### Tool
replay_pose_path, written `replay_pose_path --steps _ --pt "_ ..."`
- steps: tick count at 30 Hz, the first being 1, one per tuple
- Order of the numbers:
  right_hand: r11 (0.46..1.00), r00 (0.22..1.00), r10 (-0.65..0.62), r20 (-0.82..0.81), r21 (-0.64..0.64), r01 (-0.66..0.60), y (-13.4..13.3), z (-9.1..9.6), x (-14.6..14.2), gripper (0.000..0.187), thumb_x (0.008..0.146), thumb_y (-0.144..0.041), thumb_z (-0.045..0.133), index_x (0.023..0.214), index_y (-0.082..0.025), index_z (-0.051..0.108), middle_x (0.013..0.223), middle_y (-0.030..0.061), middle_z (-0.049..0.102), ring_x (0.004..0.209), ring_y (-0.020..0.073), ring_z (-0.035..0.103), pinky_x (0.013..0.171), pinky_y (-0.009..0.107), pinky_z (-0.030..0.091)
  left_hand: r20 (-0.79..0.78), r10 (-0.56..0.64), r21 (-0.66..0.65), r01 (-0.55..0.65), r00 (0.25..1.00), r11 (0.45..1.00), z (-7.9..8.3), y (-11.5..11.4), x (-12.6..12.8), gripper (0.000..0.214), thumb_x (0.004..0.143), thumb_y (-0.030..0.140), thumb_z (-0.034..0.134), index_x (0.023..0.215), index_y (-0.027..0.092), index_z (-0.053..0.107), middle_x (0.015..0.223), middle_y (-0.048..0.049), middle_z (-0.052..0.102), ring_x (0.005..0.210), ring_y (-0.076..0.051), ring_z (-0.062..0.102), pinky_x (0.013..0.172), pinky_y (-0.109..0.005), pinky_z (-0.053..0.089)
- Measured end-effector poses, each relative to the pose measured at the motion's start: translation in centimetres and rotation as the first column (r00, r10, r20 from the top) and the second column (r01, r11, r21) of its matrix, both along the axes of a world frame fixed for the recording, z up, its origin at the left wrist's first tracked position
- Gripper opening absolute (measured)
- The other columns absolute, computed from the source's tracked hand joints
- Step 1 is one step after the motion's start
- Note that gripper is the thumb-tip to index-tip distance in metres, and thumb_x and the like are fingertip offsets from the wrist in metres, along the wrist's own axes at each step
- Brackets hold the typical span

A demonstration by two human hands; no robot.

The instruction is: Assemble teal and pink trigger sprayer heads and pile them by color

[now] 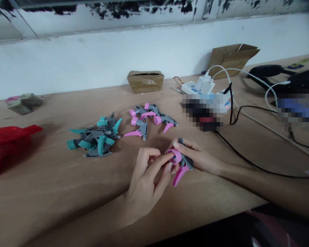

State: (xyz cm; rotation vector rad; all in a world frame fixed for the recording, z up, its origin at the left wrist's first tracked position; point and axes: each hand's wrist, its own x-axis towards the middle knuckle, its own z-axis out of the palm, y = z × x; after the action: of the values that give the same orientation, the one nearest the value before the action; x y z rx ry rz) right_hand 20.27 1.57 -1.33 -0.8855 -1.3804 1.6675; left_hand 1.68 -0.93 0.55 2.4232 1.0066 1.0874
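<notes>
A grey-and-pink trigger sprayer head [180, 175] is in my two hands over the near part of the table. My right hand [202, 157] wraps round its grey body from the right, thumb on top. The index finger of my left hand [145, 183] reaches into the pink collar, and the thumb presses against the rim; the fingertip is hidden inside. The pink trigger points down toward me. Several more pink sprayer heads [142, 127] lie just beyond my hands. To their left is a heap of teal-and-grey sprayer heads [101, 140].
A small cardboard box [145, 83] stands by the wall, a larger open carton [225, 61] farther right. A power strip [190, 88] with white chargers sits at right, its cables crossing the table. A red plastic bag [12, 142] lies at far left, near greenish blocks [24, 103].
</notes>
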Motion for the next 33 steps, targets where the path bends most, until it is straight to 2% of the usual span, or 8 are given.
replay_pose_path --steps 6,16,22,28,33 --pt "1.0 1.0 0.004 0.002 0.015 -0.004 0.1 -0.1 -0.1 0.032 0.089 -0.048 0.045 0.079 -0.018 0.052 0.063 -0.0019 0.063 0.053 0.0083 0.059 0.047 0.018 0.043 -0.016 0.039 0.025 -0.039 0.999 0.999 0.0 0.1 0.1 0.026 0.086 0.009 0.049 0.109 0.02 0.056 0.095 -0.0043 0.043 0.084 -0.014 0.047 0.073 -0.029 0.045" --pt "0.988 0.996 0.064 -0.063 -0.139 -0.072 0.4 -0.3 -0.1 0.032 0.087 -0.048 0.048 0.082 -0.017 0.053 0.061 -0.0018 0.065 0.049 0.0087 0.061 0.045 0.018 0.047 0.078 -0.006 -0.072 0.012 0.997 0.997 -0.1 0.9 0.0 0.02 0.089 0.01 0.047 0.1 0.022 0.058 0.093 -0.0022 0.043 0.083 -0.012 0.048 0.075 -0.026 0.044" --pt "0.988 0.995 0.07 -0.07 -0.135 -0.079 0.4 -0.5 -0.2 0.032 0.088 -0.047 0.046 0.082 -0.017 0.054 0.06 -0.0014 0.065 0.048 0.0083 0.061 0.045 0.017 0.047 0.084 0.004 -0.1 0.005 0.996 0.995 0.0 0.7 0.1 0.019 0.09 0.011 0.045 0.098 0.022 0.058 0.095 -0.0026 0.046 0.084 -0.012 0.051 0.076 -0.027 0.044" --pt "0.983 0.992 0.098 -0.074 -0.149 -0.108 0.4 0.3 -0.1 0.035 0.087 -0.049 0.046 0.078 -0.016 0.054 0.049 -0.0021 0.062 0.051 0.0115 0.064 0.046 0.018 0.047 0.095 0.011 -0.111 -0.001 0.995 0.994 -0.1 0.8 0.2 0.019 0.09 0.011 0.045 0.098 0.021 0.058 0.096 -0.0029 0.05 0.088 -0.013 0.053 0.079 -0.028 0.045" --pt "0.983 0.992 0.103 -0.069 -0.148 -0.112 0.4 0.6 0.0 0.034 0.087 -0.048 0.047 0.077 -0.016 0.053 0.05 -0.002 0.062 0.052 0.0114 0.065 0.047 0.018 0.048 0.08 0.025 -0.124 -0.015 0.997 0.992 0.2 0.8 0.3 0.017 0.09 0.009 0.044 0.093 0.02 0.057 0.094 -0.0025 0.049 0.087 -0.013 0.053 0.08 -0.026 0.045"
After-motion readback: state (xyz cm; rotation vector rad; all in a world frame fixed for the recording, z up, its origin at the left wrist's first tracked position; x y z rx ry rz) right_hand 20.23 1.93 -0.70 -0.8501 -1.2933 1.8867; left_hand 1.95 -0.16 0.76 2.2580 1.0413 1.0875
